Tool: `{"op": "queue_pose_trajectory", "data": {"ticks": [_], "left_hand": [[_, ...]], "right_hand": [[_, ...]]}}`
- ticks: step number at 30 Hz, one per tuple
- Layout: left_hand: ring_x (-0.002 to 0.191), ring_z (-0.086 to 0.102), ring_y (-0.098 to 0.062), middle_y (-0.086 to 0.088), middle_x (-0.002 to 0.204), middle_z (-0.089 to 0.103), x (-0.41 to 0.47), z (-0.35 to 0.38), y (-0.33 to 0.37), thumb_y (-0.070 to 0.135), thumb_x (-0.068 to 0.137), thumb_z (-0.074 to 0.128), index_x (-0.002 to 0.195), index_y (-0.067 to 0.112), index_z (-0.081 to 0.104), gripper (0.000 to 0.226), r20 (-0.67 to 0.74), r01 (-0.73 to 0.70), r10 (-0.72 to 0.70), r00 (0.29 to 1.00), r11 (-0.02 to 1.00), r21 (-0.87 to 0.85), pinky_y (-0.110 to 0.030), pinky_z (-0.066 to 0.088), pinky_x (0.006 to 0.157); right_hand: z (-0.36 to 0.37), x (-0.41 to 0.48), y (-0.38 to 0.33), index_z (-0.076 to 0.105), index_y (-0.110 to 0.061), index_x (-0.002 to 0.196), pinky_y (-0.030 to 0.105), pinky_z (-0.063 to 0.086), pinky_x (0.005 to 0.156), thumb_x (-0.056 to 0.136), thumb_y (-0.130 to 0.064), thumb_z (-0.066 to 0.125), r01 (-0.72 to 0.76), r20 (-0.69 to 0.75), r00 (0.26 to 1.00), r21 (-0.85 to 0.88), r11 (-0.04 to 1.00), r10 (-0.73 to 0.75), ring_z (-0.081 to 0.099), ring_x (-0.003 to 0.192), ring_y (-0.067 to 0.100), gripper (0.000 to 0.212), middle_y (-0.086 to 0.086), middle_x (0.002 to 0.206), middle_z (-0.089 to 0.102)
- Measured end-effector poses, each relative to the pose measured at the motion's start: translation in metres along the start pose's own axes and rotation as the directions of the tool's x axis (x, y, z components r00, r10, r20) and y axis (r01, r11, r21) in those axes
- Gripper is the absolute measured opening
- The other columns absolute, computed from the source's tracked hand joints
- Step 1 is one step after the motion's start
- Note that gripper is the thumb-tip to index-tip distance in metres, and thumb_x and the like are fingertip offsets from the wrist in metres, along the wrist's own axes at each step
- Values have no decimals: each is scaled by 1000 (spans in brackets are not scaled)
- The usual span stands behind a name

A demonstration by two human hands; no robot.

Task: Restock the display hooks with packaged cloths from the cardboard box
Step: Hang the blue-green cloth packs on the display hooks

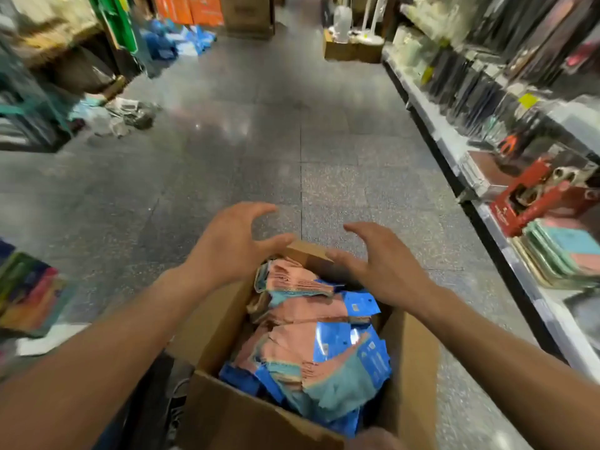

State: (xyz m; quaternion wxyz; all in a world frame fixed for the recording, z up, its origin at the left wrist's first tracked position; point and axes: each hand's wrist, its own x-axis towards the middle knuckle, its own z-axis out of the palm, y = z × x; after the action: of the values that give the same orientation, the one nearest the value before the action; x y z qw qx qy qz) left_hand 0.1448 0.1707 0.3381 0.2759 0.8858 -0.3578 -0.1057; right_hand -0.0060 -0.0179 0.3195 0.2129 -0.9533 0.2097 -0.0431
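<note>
Grey speckled floor tiles run down a shop aisle, with a stocked shelf unit along the right and loose goods heaped on the left. At the bottom centre stands the cardboard box, flaps up, packed with packaged cloths — pink and teal fabric under blue header cards. Both hands hover over its far end: the left hand and right hand are spread, fingers curled and released, gripping nothing. Red boxes and stacked teal packs sit on the shelf just right of the box — no hooks can be made out through the blur.
</note>
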Motion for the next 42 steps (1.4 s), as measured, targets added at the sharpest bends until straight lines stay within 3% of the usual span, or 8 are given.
{"op": "queue_pose_trajectory", "data": {"ticks": [5, 9, 12, 14, 25, 35, 39, 42], "left_hand": [[126, 54, -18, 2, 135, 62, 25, 85, -42, 66, 80, 66, 131, 22, 63, 67, 92, -33, 30, 995, 999, 32, -24, 35, 101], [134, 47, -18, 5, 143, 54, 34, 135, -72, 63, 83, 66, 138, 27, 57, 67, 211, -60, 51, 976, 997, 38, -34, 35, 112], [136, 43, -17, 6, 148, 50, 36, 172, -94, 62, 85, 66, 143, 26, 52, 70, 285, -30, 27, 958, 1000, 6, -35, 34, 114], [136, 44, -17, 5, 146, 51, 34, 193, -104, 68, 84, 60, 143, 23, 52, 75, 329, -15, 17, 944, 1000, -6, -33, 34, 114], [144, 31, -16, 6, 155, 41, 21, 291, -141, 62, 87, 61, 148, 29, 43, 72, 534, 5, -7, 846, 1000, 5, -35, 26, 118], [142, 38, -15, 11, 154, 44, 24, 328, -149, 87, 75, 46, 147, 39, 42, 87, 592, -29, 5, 806, 999, 31, -48, 35, 115], [143, 35, -11, 14, 155, 40, 19, 337, -154, 105, 55, 18, 147, 42, 39, 113, 602, -5, -34, 798, 998, 64, -51, 31, 117], [143, 36, -10, 14, 154, 43, 17, 342, -160, 106, 53, 10, 146, 42, 42, 118, 599, -10, -30, 800, 998, 64, -50, 30, 117]], "right_hand": [[76, 9, 61, 55, -17, 135, 34, 36, 106, 80, -78, 45, -95, 114, 989, -33, 995, 98, 50, 125, 25, 82, 5, 131, 59], [127, 5, 105, 48, -14, 142, 31, 29, 112, 86, -71, 49, -163, 217, 959, -116, 980, 185, 40, 137, 22, 80, 5, 144, 50], [161, -3, 139, 48, -15, 141, 37, 38, 108, 69, -91, 27, -240, 275, 921, -157, 958, 275, 43, 134, 24, 106, 5, 141, 52], [181, -9, 164, 47, -17, 142, 36, 40, 104, 63, -96, 29, -281, 307, 895, -174, 944, 323, 47, 130, 25, 113, 5, 138, 55], [241, -47, 246, 54, -14, 131, 36, 45, 92, 64, -62, 83, -548, 393, 738, -127, 827, 549, 57, 118, 28, 87, 8, 128, 62], [264, -52, 278, 48, -7, 136, 43, 49, 94, 68, -58, 81, -668, 413, 637, -127, 733, 651, 60, 115, 31, 91, 14, 129, 62], [278, -49, 284, 55, -16, 128, 41, 55, 84, 69, -64, 78, -662, 443, 632, -118, 740, 636, 66, 105, 26, 79, 6, 120, 69], [287, -50, 287, 58, -15, 99, 39, 59, 57, 77, -53, 79, -781, 441, 585, 81, 619, 681, 71, 81, 28, 49, 6, 94, 70]]}}
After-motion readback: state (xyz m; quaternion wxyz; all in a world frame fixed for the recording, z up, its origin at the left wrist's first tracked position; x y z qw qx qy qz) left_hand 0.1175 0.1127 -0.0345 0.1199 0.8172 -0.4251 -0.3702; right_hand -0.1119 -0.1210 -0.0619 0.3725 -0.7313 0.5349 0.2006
